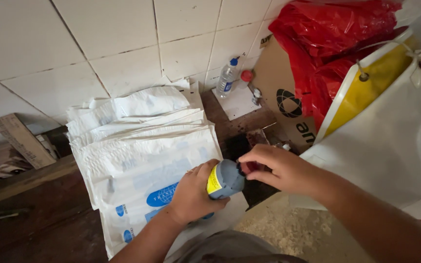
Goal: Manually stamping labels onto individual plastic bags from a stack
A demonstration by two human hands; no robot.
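The left hand (pixel 191 195) is wrapped around a small grey container (pixel 226 179) with a yellow label, gripping it by the body and holding it tipped on its side, its top end pointing toward the other hand. The right hand (pixel 278 168) is at that top end, fingertips pinched on what looks like a dark red cap (pixel 247 168); the fingers cover most of it, so I cannot tell whether the cap is on or partly off. The two hands nearly meet over the container.

Directly beneath and beyond the left hand lies a fanned stack of white padded envelopes (pixel 137 141) with blue printing, spread across the dark wooden bench (pixel 49 209). Just past the right hand's fingertips there is a dark, stained patch of bench with some small glass or plastic bits I cannot make out. Farther off beyond both hands, against the white tiled wall (pixel 123 39), stands a clear plastic bottle (pixel 227 78) with a blue cap. To the outside of the right hand sits a large white bag (pixel 391 146) with a yellow edge, a brown cardboard box (pixel 278 83) behind it, and red plastic bags (pixel 337 34) heaped on top. Below the right forearm, pale sawdust (pixel 288 229) is scattered.
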